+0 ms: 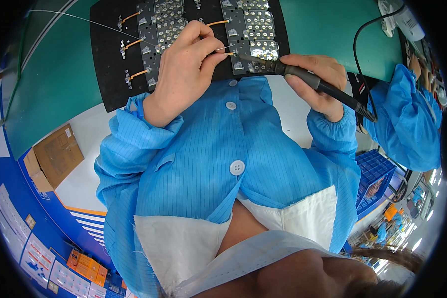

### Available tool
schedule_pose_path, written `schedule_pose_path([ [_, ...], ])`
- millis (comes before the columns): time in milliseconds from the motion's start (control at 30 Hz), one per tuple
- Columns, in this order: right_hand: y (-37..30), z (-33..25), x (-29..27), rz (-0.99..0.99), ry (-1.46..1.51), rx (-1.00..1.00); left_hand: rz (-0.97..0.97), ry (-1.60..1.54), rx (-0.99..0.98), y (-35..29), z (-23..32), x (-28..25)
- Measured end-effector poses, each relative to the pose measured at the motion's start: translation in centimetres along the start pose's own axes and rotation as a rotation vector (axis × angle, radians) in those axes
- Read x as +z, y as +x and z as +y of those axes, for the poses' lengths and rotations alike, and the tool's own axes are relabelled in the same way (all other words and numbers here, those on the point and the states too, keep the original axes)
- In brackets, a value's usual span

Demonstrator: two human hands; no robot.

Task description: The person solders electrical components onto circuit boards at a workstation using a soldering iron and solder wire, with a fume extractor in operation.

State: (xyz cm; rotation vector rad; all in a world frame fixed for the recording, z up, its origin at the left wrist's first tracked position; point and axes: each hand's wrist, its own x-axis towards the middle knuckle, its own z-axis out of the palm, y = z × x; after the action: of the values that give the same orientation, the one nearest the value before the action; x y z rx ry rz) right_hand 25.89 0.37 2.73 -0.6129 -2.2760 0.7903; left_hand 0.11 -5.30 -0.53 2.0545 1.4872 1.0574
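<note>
- A thin solder wire [224,48] is pinched between the thumb and fingertips of the left hand [184,67], fingers pressed close together, nothing spread. The free end is pointed right at the joint, so it looks like it's held short for steady feeding.
- The same wire is seen trailing off up and to the left across the bench, pretty long and springy, which probably explains the tight pinch near the tip.
- A soldering iron [303,77] is gripped pen-style in the right hand [318,79], fingers curled shut around the dark handle. The tip is brought in from the right to meet the wire end at a small orange lead on the board.
- Its black cable [362,35] is looped up and away over the bench, kept clear of the work it seems.
- The boards [256,30] being worked on, grey panels with rows of shiny pads and short orange wires, are laid on a black mat [109,74], just past the hands, on the green bench top [54,74].
- Both wrists are covered by blue striped smock sleeves [134,129].
- Off to the right, another person's blue sleeve [407,119] is visible, well apart from the work.
</note>
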Motion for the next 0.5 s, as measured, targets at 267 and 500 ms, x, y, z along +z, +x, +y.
schedule_pose_path([
  [267,0.56,0.02,0.25,-0.036,0.021,0.016,-0.010,0.005,-0.012,-0.12,-0.39,-0.32],
  [500,0.90,-0.07,0.05,-0.045,0.015,0.025,-0.015,-0.012,-0.054,-0.19,-0.07,-0.51],
])
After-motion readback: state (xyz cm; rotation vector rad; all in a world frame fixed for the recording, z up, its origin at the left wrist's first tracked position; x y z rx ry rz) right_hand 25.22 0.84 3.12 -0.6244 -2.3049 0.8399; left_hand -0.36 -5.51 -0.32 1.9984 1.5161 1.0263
